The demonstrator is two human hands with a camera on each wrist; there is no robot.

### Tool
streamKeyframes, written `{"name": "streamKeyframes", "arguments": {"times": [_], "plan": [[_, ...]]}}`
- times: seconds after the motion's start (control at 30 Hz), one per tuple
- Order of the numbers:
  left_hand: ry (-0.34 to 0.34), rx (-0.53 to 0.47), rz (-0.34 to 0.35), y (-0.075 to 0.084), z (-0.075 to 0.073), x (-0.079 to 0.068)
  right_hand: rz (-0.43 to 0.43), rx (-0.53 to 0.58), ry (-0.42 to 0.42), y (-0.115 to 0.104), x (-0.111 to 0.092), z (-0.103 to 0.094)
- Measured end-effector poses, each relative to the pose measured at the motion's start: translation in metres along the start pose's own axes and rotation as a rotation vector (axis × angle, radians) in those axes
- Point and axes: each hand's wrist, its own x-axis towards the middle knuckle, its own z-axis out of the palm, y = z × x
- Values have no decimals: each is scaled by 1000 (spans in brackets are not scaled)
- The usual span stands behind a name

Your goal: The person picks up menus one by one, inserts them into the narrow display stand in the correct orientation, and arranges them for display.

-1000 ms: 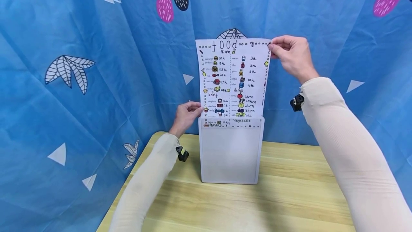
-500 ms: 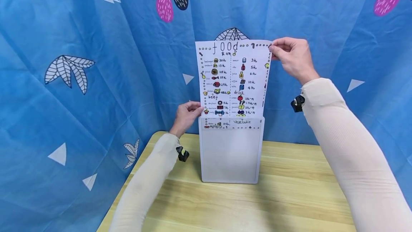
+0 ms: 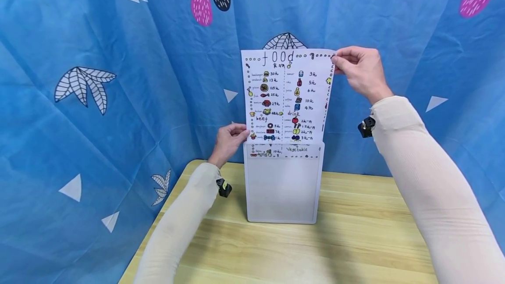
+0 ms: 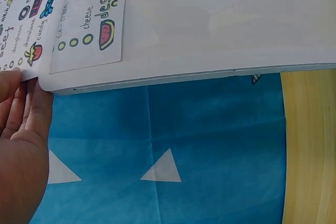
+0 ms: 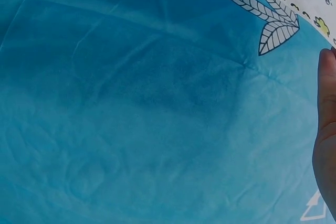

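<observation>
A white hand-drawn menu sheet headed "food" stands upright, its lower strip showing through the front of a clear, white-edged sign holder. Thumb and fingers of my right hand pinch the sheet's top right corner. Lower down, my left hand pinches its left edge just above the holder's top corner. From the left wrist, the thumb of that hand lies on the sheet's front and the fingers go behind it. In the right wrist view only part of my right hand shows at the sheet's edge.
The holder stands on a light wooden table. Behind and to the left hangs a blue curtain printed with leaves and triangles, close behind the sheet. A small black device sits on the left wrist, another on the right.
The sheet has slid slightly down, with a little more of it inside the holder, and its top has shifted a touch to the right. My right hand moved slightly with it; the left stayed nearly still.
</observation>
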Motion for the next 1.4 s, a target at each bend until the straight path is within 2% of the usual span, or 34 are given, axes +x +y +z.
{"name": "streamKeyframes", "arguments": {"times": [1.0,1.4], "plan": [[9,5,5,-2,1,1,4,14,-17,7,1,1],[10,-9,20,-2,0,0,41,1,-35,8,-1,2]]}}
